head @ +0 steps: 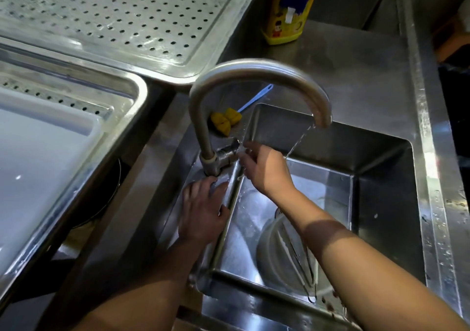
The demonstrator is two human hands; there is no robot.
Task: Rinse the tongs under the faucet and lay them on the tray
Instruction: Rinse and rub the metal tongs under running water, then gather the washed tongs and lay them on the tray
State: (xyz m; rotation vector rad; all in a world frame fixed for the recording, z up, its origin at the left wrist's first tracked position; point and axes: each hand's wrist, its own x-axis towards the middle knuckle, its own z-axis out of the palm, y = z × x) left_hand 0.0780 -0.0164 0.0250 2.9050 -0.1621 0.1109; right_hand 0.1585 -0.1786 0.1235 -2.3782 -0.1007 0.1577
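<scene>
Water runs from the faucet into the sink. The right hand seems to pinch the tap handle; its fingertips are blurry. The left hand lies flat on the sink's edge, fingers a little spread. The tongs lie in a bowl at 5 o'clock, not yet picked up. Next, I think, a hand must grab them. The tray waits at 11 o'clock.

Tongs in sink; faucet at sink's left edge; tray behind, left.
</scene>
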